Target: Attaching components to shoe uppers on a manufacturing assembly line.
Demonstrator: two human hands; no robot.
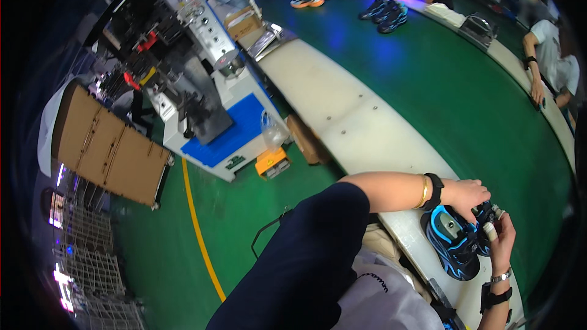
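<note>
A black and blue sneaker (455,250) with a grey-green shoe last in its opening stands on the white bench at the lower right. Just beyond it is a second dark sneaker (485,212), largely covered by my hands. My left hand (467,197), below a gold bangle and black wristband, curls its fingers down over the second sneaker's upper. From the other side my right hand (504,239), with white finger cots on some fingertips, closes on the same sneaker. What lies between the fingertips is too small to tell.
The long white bench (348,104) runs away to the upper left. Beside it stand a blue and white machine (226,128), an orange foot pedal (272,162) and a brown panelled cart (107,143). Across the green floor, more sneakers (385,13) lie near a curved bench where other people sit.
</note>
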